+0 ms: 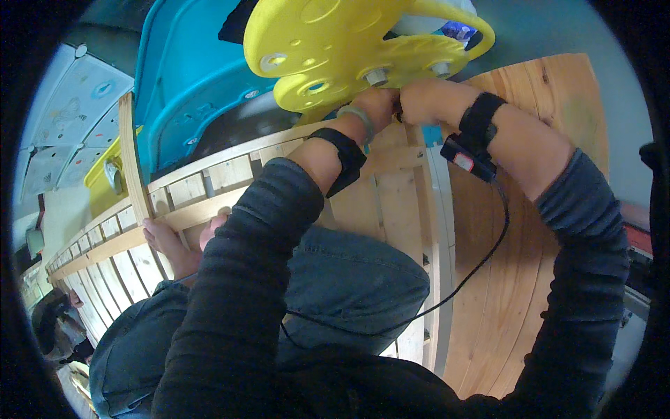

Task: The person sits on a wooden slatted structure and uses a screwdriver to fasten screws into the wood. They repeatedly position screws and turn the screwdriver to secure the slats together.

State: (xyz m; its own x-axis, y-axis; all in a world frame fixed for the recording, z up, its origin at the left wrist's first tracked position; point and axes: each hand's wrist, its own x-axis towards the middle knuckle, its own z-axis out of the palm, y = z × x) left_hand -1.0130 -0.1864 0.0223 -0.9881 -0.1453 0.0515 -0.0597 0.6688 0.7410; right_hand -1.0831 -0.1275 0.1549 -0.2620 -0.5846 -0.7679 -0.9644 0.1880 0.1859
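Note:
My left hand (pixel 375 108) and my right hand (pixel 422 101) meet at the lower edge of a yellow plastic panel (pixel 321 42), above the end of a slatted wooden frame (pixel 230 173). Both hands look closed, backs toward me. A small dark thing (pixel 398 105) shows between them, too hidden to name. Just above the hands, a grey-white round plug (pixel 376 77) sticks out of the panel, with a second plug (pixel 440 68) to its right.
My bent legs (pixel 356 279) rest on the slatted frame. A blue plastic panel (pixel 202 70) stands at the far left, behind a wooden post (pixel 132 157). To the right lies a brown wooden board (pixel 502 279). A black cable (pixel 481 269) hangs from my right wrist strap.

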